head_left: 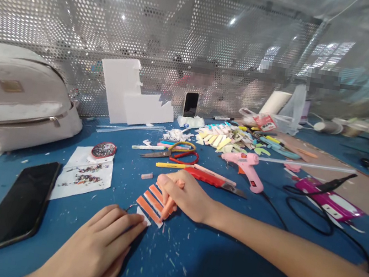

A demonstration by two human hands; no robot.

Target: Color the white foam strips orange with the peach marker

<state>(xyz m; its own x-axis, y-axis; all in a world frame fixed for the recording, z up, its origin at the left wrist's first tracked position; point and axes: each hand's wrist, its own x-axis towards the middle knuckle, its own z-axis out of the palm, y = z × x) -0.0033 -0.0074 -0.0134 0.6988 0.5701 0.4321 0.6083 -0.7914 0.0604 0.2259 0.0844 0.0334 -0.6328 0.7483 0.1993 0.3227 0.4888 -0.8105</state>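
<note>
My right hand (189, 197) is closed round an orange marker (169, 208), its tip pointing down at the ends of several orange-coloured strips (149, 208) fanned out on the table. Fingers together, my left hand (104, 242) presses a small white strip (143, 215) against the table with its fingertips, just beside the orange ones. A short pale pink cap-like piece (147, 176) lies beyond the strips. Close past my right hand are a red utility knife (211, 179) with its blade out, a yellow pen (170, 165) and scissors (168, 153).
A pink glue gun (248, 166) with its cable lies to the right, near a magenta power strip (329, 199). Coloured strips (226, 138) are heaped behind. On the left are a black phone (16, 208), a paper with beads (85, 174) and a white backpack (17, 99).
</note>
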